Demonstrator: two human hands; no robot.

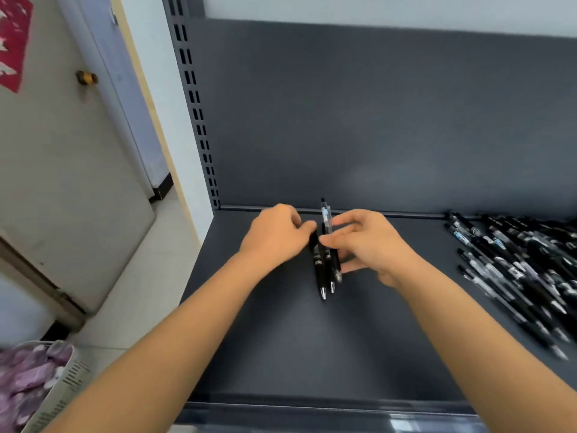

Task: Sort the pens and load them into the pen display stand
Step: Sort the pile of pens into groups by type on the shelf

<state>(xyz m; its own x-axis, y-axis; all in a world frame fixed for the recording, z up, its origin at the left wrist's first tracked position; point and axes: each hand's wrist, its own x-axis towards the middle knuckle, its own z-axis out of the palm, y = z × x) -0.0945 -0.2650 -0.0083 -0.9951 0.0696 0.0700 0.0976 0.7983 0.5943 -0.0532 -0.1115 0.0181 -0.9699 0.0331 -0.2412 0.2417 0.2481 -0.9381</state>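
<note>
Pinching the held pens (324,264) between them, left hand (274,237) and right hand (370,245) share an uneven bundle; any loosened finger could spill pens onto the shelf (312,354)

Bare forearms (175,332) — left hand (276,235), right hand (371,245)

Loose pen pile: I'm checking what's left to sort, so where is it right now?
Head view: the pen pile lies on the right side of the grey shelf, apart from the right hand.

Pale door (62,182) with brass knob (86,77), red paper (14,39) on it, basket (67,385) of purple items (25,379), tiled floor (140,292)
</note>
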